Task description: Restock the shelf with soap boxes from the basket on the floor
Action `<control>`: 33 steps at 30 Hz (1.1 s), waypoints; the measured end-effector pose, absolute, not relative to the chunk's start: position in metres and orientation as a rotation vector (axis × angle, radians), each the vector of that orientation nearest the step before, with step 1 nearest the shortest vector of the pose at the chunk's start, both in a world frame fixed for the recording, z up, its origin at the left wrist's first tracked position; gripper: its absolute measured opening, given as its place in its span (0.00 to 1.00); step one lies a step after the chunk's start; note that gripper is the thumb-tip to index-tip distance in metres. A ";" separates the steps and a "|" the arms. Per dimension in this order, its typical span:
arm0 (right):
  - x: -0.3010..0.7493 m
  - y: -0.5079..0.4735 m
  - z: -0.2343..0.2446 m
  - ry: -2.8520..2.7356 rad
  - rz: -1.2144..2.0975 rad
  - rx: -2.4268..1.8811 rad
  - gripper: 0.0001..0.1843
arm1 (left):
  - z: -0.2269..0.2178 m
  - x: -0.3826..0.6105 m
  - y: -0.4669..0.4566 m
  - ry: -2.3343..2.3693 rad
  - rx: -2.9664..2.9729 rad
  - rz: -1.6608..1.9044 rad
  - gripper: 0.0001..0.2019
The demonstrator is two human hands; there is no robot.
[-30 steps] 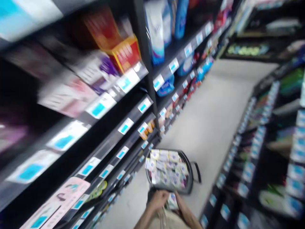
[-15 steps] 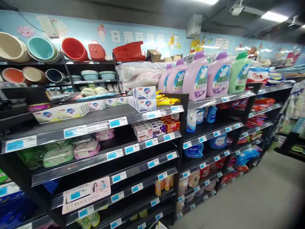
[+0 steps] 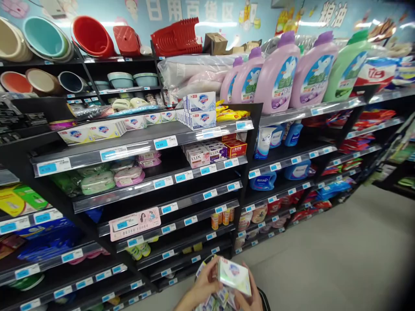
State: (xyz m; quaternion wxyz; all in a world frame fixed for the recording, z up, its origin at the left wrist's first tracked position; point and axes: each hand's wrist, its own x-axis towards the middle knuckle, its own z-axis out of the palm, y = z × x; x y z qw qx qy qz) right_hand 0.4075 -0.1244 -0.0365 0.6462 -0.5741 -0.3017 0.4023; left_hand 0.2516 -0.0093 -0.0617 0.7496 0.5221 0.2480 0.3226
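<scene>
A white and pale-green soap box (image 3: 234, 276) is at the bottom middle of the head view, held between both hands. My left hand (image 3: 205, 283) grips its left end, fingers curled round the side. At its right end, my right hand (image 3: 252, 296) closes with the thumb along the lower edge. Beneath the hands lie several similar small packs (image 3: 218, 301), partly hidden; what contains them is hard to make out. On the top shelf, a low row of soap boxes (image 3: 106, 129) runs left of a stack of white-and-blue soap boxes (image 3: 200, 111).
Black shelving (image 3: 139, 149) with price tags stands ahead. It carries LUX soap boxes (image 3: 198, 156), green and pink soap dishes (image 3: 97, 182) and large purple detergent bottles (image 3: 278, 80). Plastic basins (image 3: 45, 39) sit on racks behind. Grey floor (image 3: 317, 259) stretches to the right.
The view has tilted down and moved closer to the shelves. Both hands have come into view at the bottom, holding a soap box.
</scene>
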 end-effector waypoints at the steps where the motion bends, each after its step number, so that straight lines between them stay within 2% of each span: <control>1: 0.405 -0.123 -0.038 -0.645 0.878 -1.301 0.52 | -0.051 0.249 -0.006 0.493 1.136 0.724 0.50; 6: 0.394 -0.120 -0.018 -0.554 0.768 -1.234 0.52 | 0.011 0.239 -0.001 0.382 1.177 0.708 0.47; 9: 0.388 -0.124 -0.002 -0.521 0.814 -1.147 0.55 | 0.029 0.235 -0.004 0.375 1.191 0.672 0.48; 15: 0.379 -0.127 0.000 -0.504 0.852 -0.983 0.59 | 0.033 0.230 -0.011 0.429 1.249 0.651 0.49; 20: 0.376 -0.129 -0.009 -0.504 0.842 -0.972 0.58 | 0.032 0.224 -0.014 0.419 1.261 0.659 0.45; 26: 0.370 -0.128 -0.009 -0.483 0.840 -0.977 0.61 | 0.030 0.222 -0.015 0.419 1.255 0.681 0.46; 33: 0.361 -0.129 0.001 -0.381 0.767 -0.901 0.62 | 0.032 0.217 -0.016 0.396 1.204 0.710 0.39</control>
